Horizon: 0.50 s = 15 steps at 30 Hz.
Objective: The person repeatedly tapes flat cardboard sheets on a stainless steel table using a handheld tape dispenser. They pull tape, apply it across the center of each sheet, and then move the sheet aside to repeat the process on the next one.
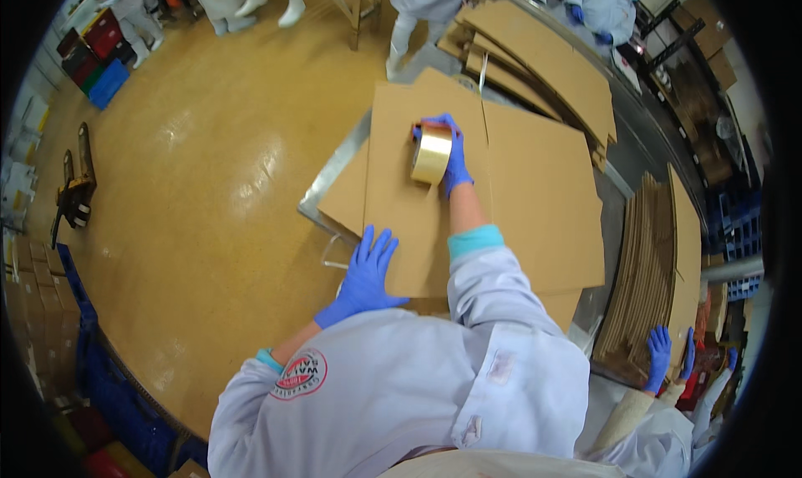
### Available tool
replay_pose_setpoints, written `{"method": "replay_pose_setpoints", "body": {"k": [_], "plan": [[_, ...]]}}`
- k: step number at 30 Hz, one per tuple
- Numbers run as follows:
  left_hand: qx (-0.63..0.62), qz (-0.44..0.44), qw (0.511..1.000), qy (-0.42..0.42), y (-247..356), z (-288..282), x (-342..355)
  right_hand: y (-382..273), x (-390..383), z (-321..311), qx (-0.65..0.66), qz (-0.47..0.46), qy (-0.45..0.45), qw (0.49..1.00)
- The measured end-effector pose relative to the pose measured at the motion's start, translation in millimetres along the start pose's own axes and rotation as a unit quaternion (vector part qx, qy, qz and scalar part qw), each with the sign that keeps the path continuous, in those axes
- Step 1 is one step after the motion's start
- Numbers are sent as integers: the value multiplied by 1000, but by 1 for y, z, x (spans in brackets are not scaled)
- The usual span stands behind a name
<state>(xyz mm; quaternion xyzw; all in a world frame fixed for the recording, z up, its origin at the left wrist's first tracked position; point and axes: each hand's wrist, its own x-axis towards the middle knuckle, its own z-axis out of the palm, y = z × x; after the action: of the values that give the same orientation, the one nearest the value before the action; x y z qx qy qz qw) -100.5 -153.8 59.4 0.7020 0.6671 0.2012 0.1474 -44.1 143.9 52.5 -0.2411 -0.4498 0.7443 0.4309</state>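
Tape roll: in right hand, grip curled round it, arm extended over cardboard. Left hand: grip spread, empty, palm down at cardboard's near-left edge.

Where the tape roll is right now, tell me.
In the head view, the tape roll is above and slightly right of centre, in the person's blue-gloved right hand, over the flat brown cardboard.

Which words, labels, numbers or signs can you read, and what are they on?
Round red emblem on the pale coat: lettering shows; I won't copy it.
Faint patch on the coat's front: too blurred to read.
Tape roll in the right hand and cardboard: no print I can make out.
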Motion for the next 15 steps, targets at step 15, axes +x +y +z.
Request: {"method": "replay_pose_setpoints", "body": {"k": [15], "plan": [[-51,4,996,66,9,6,-11,-60,-212,52,-142,97,32,985]]}}
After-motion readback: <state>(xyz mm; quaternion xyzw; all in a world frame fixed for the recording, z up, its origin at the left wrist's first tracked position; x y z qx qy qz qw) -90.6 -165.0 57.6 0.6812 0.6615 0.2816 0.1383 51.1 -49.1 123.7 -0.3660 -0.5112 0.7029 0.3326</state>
